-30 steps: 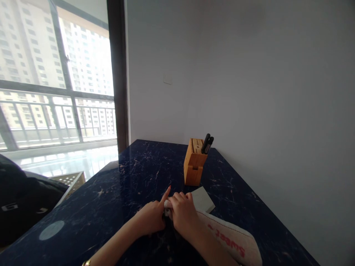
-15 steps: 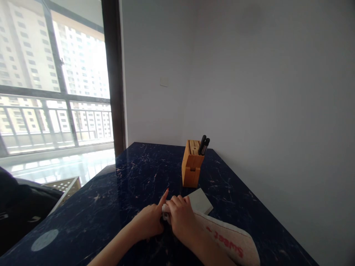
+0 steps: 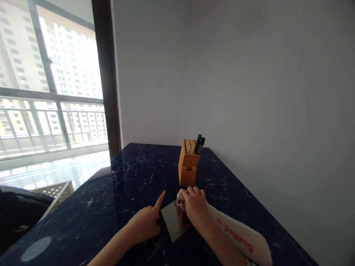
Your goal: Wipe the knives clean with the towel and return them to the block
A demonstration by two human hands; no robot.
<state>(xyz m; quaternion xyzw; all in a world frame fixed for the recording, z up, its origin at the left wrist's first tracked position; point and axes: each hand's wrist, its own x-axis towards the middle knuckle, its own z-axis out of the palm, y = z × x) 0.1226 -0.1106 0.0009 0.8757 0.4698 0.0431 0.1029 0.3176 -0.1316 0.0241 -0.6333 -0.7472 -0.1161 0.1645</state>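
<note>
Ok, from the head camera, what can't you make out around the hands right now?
Head view:
Flat metal piece: near end hidden by the left hand; whether it is a cleaver blade is unclear.
White cloth: mostly hidden by the right hand.
Red-lettered fabric pad: end cut off by the bottom edge.
Knife block: blades hidden inside it.

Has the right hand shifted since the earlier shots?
Yes: the right hand has moved rightward and forward across the countertop, and now sits slightly right of the wooden knife block rather than left of it.
</note>
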